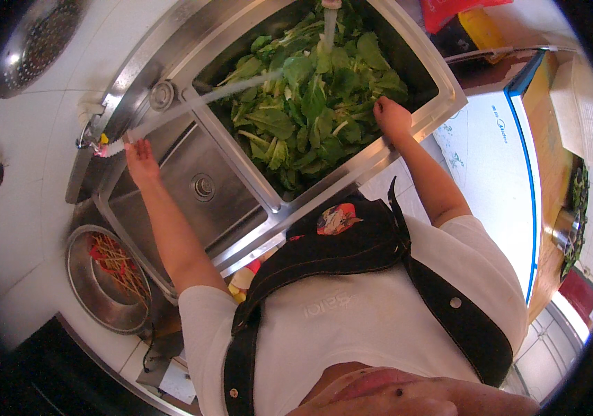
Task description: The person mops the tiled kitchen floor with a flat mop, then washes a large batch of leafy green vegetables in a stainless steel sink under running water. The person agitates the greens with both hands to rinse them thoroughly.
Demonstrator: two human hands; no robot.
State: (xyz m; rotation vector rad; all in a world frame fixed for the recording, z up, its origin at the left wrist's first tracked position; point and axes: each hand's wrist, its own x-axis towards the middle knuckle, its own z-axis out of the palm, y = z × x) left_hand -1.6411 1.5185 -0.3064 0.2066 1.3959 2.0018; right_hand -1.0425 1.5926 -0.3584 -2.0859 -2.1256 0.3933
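Observation:
Leafy greens (317, 104) are heaped in the right basin of a stainless steel double sink (275, 205). My left hand (143, 161) is over the left basin's back edge, its fingers closed at the end of a white corrugated hose (115, 147). A jet of water (224, 92) runs from there across the divider to the greens. My right hand (392, 118) is curled at the right side of the heap, by the front rim; its fingertips are partly hidden, and whether they hold leaves is unclear. From a spout (331, 4) at the top, more water falls onto the greens.
The left basin has a drain (203, 187). Left of the sink is a metal bowl (75, 281) with red and tan stems or strips. A perforated metal utensil (36, 47) is at upper left. A white Midea appliance (494, 171) stands right, beside a wooden surface (556, 182).

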